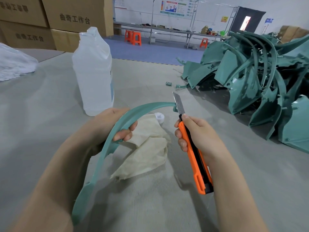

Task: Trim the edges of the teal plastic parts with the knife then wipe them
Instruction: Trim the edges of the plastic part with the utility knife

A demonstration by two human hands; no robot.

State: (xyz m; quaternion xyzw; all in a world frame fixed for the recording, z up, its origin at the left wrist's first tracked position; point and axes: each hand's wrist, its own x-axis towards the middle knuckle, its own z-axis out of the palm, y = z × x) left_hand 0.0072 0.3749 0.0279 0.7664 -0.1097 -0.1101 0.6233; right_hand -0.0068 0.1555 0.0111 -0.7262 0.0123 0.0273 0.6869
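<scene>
Grey matting (pixel 150 206) covers the bench. At nine o'clock my left hand (pixel 110 124) curls tight around a curved teal strip (pixel 108 148). A cloth (pixel 147 151) lies at centre. At three o'clock my right hand (pixel 200 136) grips the orange knife (pixel 194 164), its blade at the strip's far end. More teal parts (pixel 250 77) are piled at two o'clock.

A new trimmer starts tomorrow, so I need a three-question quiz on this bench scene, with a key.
1. True or false: the utility knife has its blade retracted.
2. Which hand grips the curved teal strip: A left, B right, C neither?
3. Fill in: behind the cloth stands a clear plastic ____.
Key: 1 false, the blade is extended. 2 A, the left hand. 3 bottle.
</scene>
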